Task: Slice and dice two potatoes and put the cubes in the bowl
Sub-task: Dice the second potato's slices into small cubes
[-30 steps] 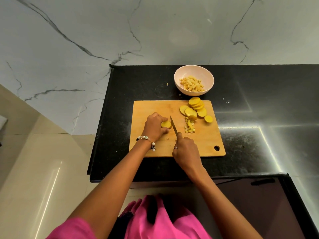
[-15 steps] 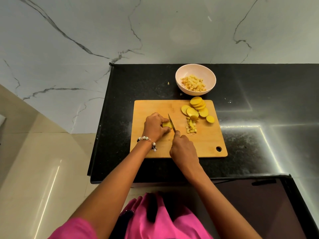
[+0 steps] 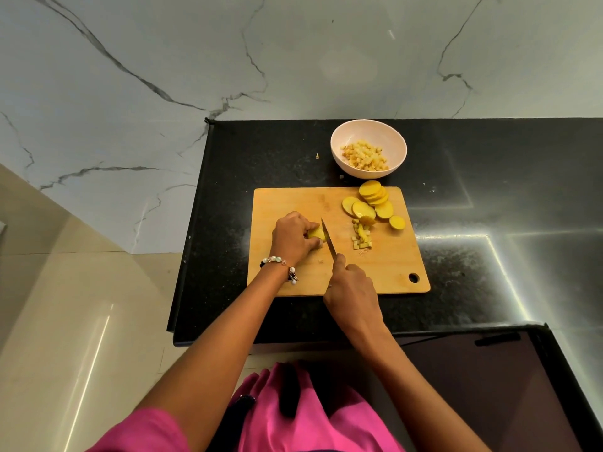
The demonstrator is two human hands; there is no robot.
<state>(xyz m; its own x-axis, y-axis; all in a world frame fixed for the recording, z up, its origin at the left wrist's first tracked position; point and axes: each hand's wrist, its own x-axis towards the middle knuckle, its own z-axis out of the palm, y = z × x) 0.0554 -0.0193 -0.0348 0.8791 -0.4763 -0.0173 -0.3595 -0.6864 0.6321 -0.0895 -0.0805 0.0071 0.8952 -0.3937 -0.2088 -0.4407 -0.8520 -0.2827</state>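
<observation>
Our bowl [image 3: 368, 132] holds potato cubes [image 3: 364, 156]; our left hand [image 3: 292, 238] pinches a potato piece [image 3: 316, 234]; right hand [image 3: 352, 288] grips the knife [image 3: 328, 238], blade just beside the left fingertips.

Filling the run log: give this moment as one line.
phase: slicing | left hand: holds potato | right hand: grips knife at potato | board: slices, cubes | bowl: cubes
</observation>
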